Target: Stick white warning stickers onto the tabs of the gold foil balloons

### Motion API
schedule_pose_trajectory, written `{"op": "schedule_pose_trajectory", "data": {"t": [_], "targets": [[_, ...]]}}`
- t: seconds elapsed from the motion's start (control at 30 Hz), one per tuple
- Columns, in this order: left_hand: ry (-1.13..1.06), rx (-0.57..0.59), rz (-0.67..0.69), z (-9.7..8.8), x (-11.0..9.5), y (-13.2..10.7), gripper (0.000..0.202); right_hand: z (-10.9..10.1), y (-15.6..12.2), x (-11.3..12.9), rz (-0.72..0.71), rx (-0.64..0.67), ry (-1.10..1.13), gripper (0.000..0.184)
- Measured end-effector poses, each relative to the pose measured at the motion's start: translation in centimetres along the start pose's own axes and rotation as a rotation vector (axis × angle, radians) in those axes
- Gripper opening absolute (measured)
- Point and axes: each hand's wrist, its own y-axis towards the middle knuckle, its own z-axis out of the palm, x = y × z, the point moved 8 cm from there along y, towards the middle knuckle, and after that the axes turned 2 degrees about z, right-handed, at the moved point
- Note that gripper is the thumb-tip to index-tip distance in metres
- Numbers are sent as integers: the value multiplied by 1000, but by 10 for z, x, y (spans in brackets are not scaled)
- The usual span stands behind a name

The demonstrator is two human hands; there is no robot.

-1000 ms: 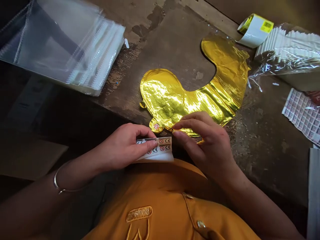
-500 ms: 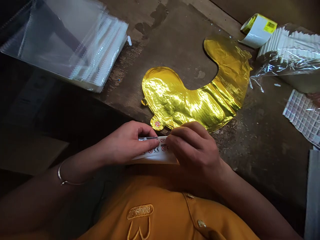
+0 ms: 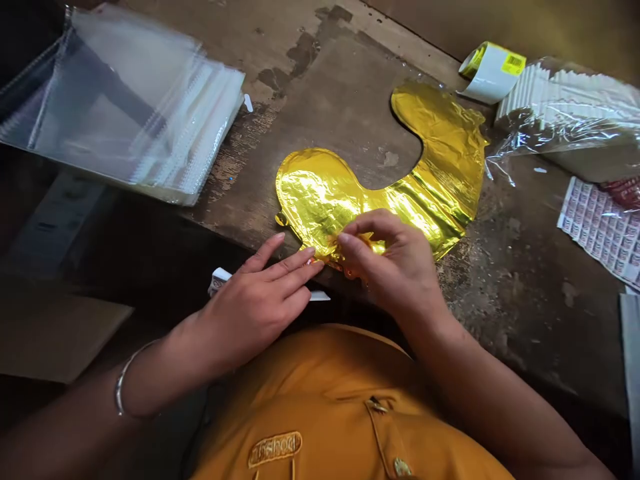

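A flat gold foil balloon (image 3: 320, 193), curved like a hook, lies on the dark table with its lower edge towards me. My left hand (image 3: 265, 303) has its fingers stretched along that edge, the tips touching the foil. A white strip of printed stickers (image 3: 220, 277) is held under this hand and shows at both sides of it. Over the balloon's lower edge, my right hand (image 3: 393, 267) pinches thumb and forefinger together. What lies between those fingertips is too small to make out.
A stack of clear plastic sleeves (image 3: 150, 113) lies at the left. At the back right are a roll of labels (image 3: 493, 73) and a clear bag of white sticks (image 3: 560, 100). A sheet of small printed stickers (image 3: 600, 230) lies at the right.
Both hands were together at the sticker strip. My right hand has moved up from it onto the balloon's edge. My left hand has turned over the strip, its fingers now reaching the foil.
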Motion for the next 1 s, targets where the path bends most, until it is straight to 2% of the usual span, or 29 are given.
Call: {"op": "schedule_pose_trajectory", "data": {"t": [0.17,0.5,1.0], "targets": [[-6,51,2,15,5,-2,19,16,-2,-3,-25,-11,-140,8],[-27,39,-6,13,5,1,18,27,-1,-3,-103,31,-249,7],[-38,57,-7,13,5,3,22,32,-6,-3,-79,-4,-258,9]]}}
